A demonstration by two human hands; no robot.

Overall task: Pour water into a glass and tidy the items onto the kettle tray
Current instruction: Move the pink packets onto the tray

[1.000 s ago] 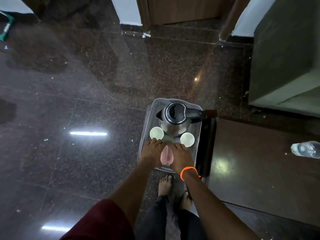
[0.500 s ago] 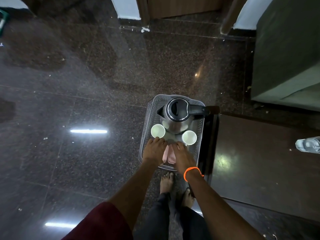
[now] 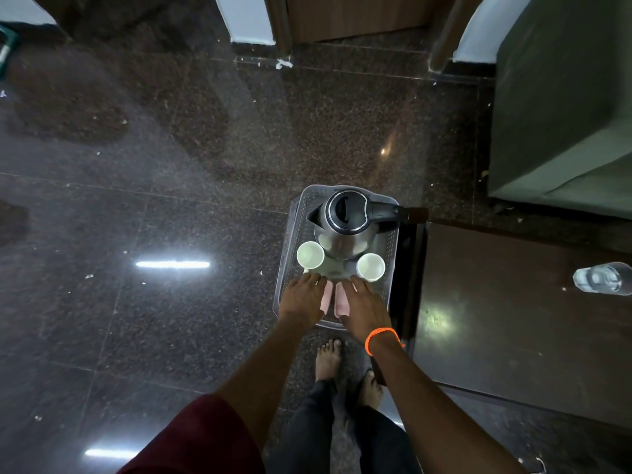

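A clear perforated kettle tray hangs above the dark floor, just left of a brown table. On it stand a steel kettle with a black lid and handle and two white cups. Pink packets lie at its near end. My left hand and my right hand grip the tray's near edge, fingers lying over the top on either side of the packets. A glass of water stands on the table at the far right.
Polished dark stone floor spreads to the left and ahead. A grey-green upholstered block stands at the upper right, and a wooden door lies straight ahead. My bare feet are under the tray.
Both hands keep the same hold on the tray. The tray and the whole view have shifted only slightly.
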